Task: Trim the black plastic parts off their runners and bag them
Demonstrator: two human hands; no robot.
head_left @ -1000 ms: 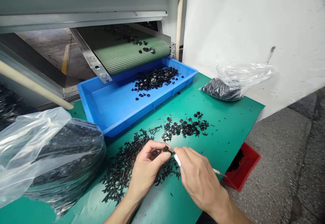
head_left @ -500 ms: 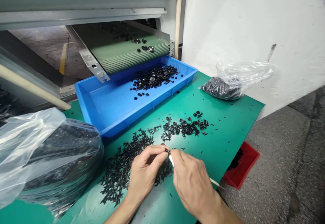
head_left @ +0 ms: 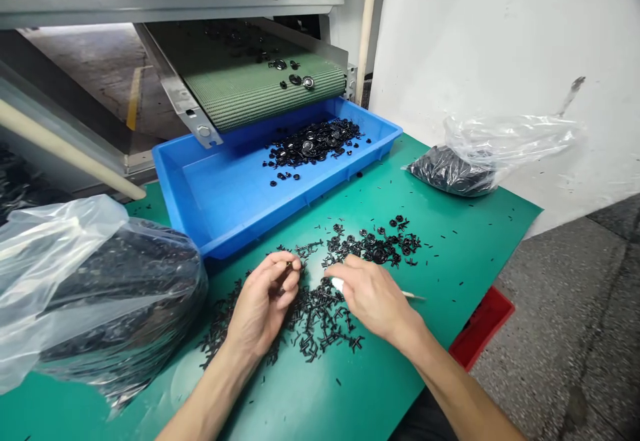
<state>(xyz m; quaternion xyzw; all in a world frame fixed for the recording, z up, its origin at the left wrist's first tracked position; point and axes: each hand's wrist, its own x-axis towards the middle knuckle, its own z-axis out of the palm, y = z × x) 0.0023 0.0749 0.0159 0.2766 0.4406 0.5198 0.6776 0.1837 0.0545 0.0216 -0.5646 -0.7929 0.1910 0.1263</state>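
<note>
My left hand [head_left: 263,304] is closed in a pinch above a pile of small black branched plastic parts [head_left: 327,321]. A small dark piece shows between thumb and fingertip, mostly hidden. My right hand [head_left: 375,297] is closed around a thin pale-handled stick tool [head_left: 413,295], whose end sticks out behind the hand. Something white [head_left: 339,285] shows at its thumb and fingers; I cannot tell whether it is part of the tool or a finger cover. Just beyond the right fingers lies a cluster of black round parts [head_left: 380,247]. The two hands are apart.
A blue tray [head_left: 240,231] holding black round parts stands under the end of a green conveyor belt [head_left: 270,104]. Bulky clear bags of black parts lie at left [head_left: 115,294] and right [head_left: 455,171]. A red bin [head_left: 480,331] sits below the green table's [head_left: 380,387] right edge.
My hands, together at a small black part before, have separated. The left moved left and the right moved up toward the cluster of round parts. The view has shifted slightly.
</note>
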